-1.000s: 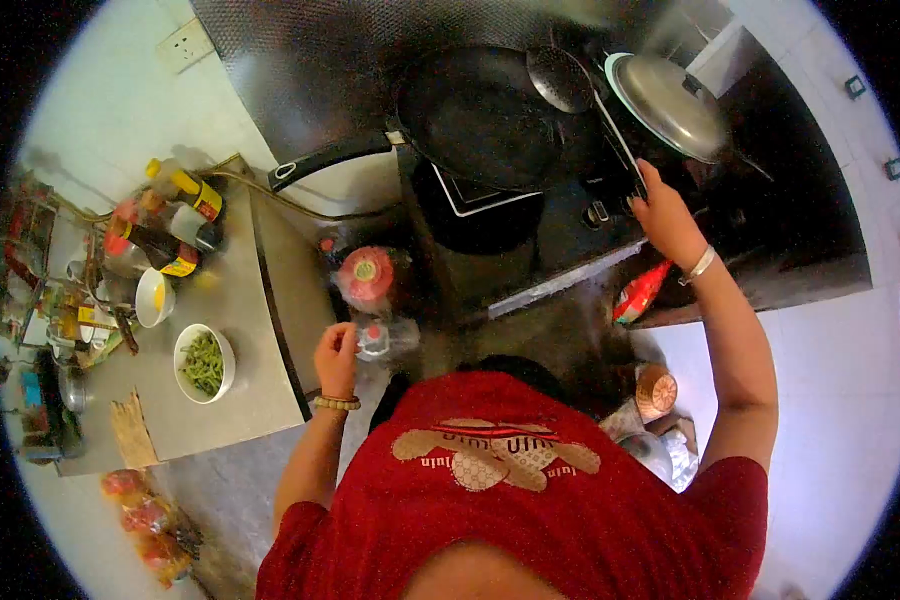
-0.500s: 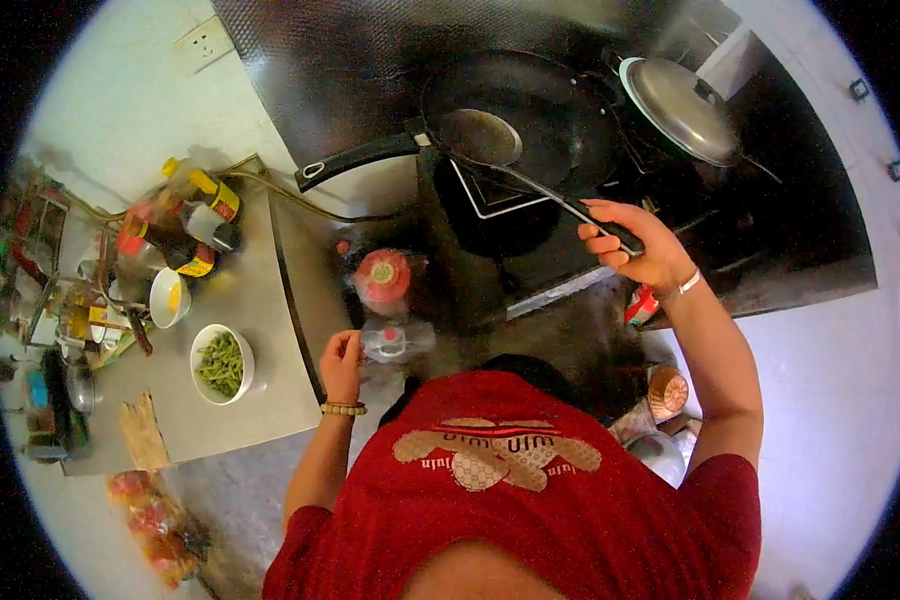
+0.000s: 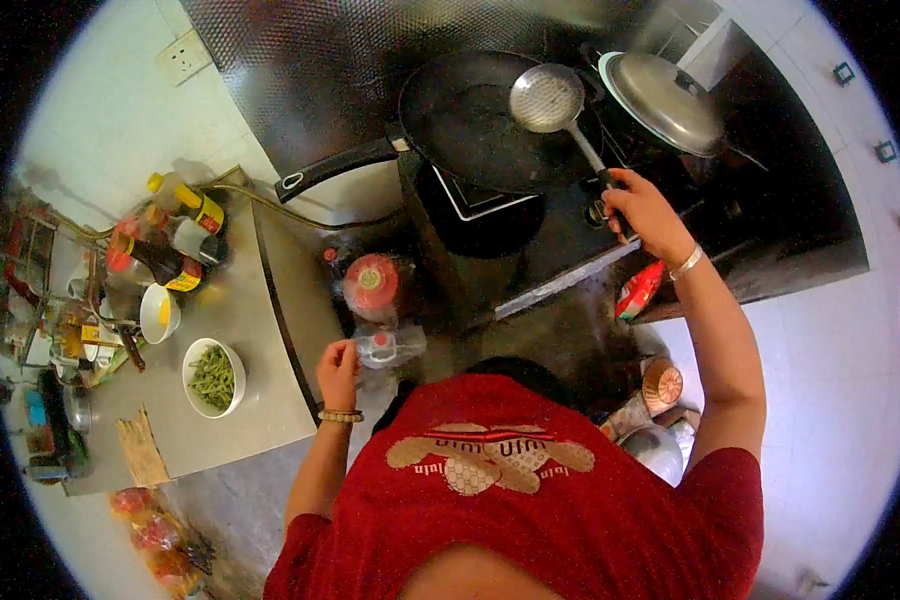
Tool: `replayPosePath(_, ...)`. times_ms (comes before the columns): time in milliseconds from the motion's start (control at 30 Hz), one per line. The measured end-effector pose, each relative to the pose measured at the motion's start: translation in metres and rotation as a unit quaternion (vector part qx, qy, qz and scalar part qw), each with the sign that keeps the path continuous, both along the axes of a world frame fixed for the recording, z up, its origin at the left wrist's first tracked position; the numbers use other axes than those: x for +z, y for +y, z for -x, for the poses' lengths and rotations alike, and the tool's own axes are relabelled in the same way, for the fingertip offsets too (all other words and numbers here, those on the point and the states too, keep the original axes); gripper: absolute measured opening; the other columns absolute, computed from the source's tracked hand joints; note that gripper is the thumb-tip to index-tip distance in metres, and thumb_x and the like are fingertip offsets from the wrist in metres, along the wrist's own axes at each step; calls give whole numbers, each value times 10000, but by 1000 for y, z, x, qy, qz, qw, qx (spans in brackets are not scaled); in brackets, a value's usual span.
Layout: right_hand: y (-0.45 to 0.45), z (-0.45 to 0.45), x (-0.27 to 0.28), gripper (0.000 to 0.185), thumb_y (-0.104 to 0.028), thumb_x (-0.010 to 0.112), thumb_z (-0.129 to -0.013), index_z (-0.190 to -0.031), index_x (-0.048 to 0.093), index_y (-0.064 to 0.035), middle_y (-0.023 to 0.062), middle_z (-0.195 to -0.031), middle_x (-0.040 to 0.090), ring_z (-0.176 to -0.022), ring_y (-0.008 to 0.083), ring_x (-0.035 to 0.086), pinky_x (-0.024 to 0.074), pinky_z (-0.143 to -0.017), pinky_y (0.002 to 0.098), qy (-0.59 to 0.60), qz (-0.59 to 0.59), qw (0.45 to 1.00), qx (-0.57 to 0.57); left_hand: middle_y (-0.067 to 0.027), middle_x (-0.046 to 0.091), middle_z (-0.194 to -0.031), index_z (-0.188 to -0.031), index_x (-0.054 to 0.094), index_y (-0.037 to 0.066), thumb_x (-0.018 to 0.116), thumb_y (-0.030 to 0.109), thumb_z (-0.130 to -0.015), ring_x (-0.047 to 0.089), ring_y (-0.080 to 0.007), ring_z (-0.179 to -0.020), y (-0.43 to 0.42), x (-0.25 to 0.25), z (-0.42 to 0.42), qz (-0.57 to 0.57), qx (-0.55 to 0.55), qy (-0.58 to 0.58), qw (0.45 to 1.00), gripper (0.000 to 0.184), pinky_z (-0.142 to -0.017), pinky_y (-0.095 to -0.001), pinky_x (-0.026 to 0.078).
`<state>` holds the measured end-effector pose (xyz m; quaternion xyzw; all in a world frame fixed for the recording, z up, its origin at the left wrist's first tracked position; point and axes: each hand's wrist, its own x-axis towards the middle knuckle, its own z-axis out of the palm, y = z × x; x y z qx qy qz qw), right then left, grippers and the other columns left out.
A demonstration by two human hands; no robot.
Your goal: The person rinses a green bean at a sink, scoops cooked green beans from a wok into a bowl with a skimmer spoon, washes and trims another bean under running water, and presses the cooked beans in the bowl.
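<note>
My right hand (image 3: 648,215) is closed round the dark handle of a metal skimmer (image 3: 548,98). The skimmer's round perforated head is over the right part of a black wok (image 3: 465,125) on the stove. The wok's long handle (image 3: 338,168) points left, and nothing touches it. My left hand (image 3: 338,372) is held in front of me with its fingers curled together, beside a clear plastic container with a red cap (image 3: 388,347). Whether it pinches anything is too small to make out.
A counter (image 3: 260,425) at the left bears a bowl of green beans (image 3: 213,378), a smaller white bowl (image 3: 158,314) and several bottles (image 3: 195,205). A domed metal lid (image 3: 668,100) sits right of the wok. Below the stove is a red packet (image 3: 640,290).
The skimmer went from the wok's right side to its left, then back to the right, where its head now shows brightly. My left hand has hardly moved.
</note>
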<state>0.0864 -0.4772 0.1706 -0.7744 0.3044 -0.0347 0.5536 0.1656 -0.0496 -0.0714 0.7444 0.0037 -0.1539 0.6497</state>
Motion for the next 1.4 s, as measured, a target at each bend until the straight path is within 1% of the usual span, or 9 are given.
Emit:
replayPosePath(100, -29, -6, -20, 441, -113, 520, -768, -1170, 418, 38, 107, -666, 571, -529, 160, 547, 441, -462, 294, 36, 180, 983, 31, -10, 559, -691, -886, 597, 37, 567, 206, -858, 505, -76, -586, -5, 0, 1, 21, -5, 11, 1000, 174, -521, -210, 406)
replayPosePath(167, -50, -11, -52, 418, -99, 512, -764, -1154, 433, 28, 103, -639, 562, -502, 167, 538, 441, -466, 292, -106, 507, 849, 104, -8, 559, -692, -885, 599, 39, 570, 206, -857, 504, -75, -587, -8, 0, 2, 24, 0, 12, 1000, 172, -523, -210, 407)
replayPosePath(333, 6, -14, -14, 539, -96, 526, -783, -1280, 343, 5, 60, -709, 510, -496, 106, 462, 364, -388, 232, 45, -3, 995, 86, 0, 563, -696, -880, 604, 46, 578, 211, -854, 509, -72, -597, -10, -3, 4, 33, 12, 17, 999, 170, -528, -208, 412)
replayPosePath(567, 18, -4, -12, 393, -115, 529, -843, -1202, 391, -33, 83, -757, 517, -528, 94, 433, 337, -383, 195, -57, -453, 889, 43, 2, 560, -690, -882, 600, 41, 578, 186, -853, 508, -64, -578, -5, -7, 4, 30, 31, 49, 998, 150, -506, -201, 399)
replayPosePath(767, 17, 8, 1, 436, -114, 493, -855, -1255, 361, -3, 75, -786, 483, -534, 70, 410, 317, -381, 178, -65, -391, 917, 54, -10, 564, -701, -892, 595, 47, 578, 205, -852, 508, -72, -572, -4, -5, 1, 49, 35, 79, 995, 164, -504, -205, 402)
replayPosePath(900, 2, 17, 26, 488, -131, 525, -799, -1252, 393, -4, 32, -700, 528, -509, 91, 471, 366, -399, 228, 3, -85, 996, 31, -14, 570, -705, -892, 594, 45, 585, 215, -848, 510, -75, -574, -6, -7, 1, 50, 28, 95, 994, 176, -514, -205, 406)
replayPosePath(1067, -18, 24, 55, 444, -121, 519, -760, -1181, 464, 9, 41, -612, 512, -453, 125, 476, 396, -419, 269, 79, 246, 964, 67, -4, 564, -697, -885, 597, 51, 589, 225, -846, 506, -71, -576, -11, -15, 3, 51, 28, 98, 994, 178, -518, -202, 404)
replayPosePath(1233, -5, 16, 89, 451, -116, 486, -779, -1207, 425, 12, 34, -628, 492, -444, 100, 448, 356, -371, 232, 196, 231, 945, 123, 5, 555, -682, -886, 599, 53, 587, 223, -847, 502, -68, -574, -15, -20, 0, 75, 5, 111, 991, 175, -522, -198, 400)
replayPosePath(1400, 3, -4, 77, 261, -152, 514, -824, -1041, 472, -12, 64, -719, 532, -485, 83, 453, 329, -354, 192, 142, -176, 969, 99, 4, 553, -667, -877, 595, 51, 579, 219, -850, 503, -68, -574, -16, -19, -1, 103, 10, 104, 989, 170, -523, -198, 401)
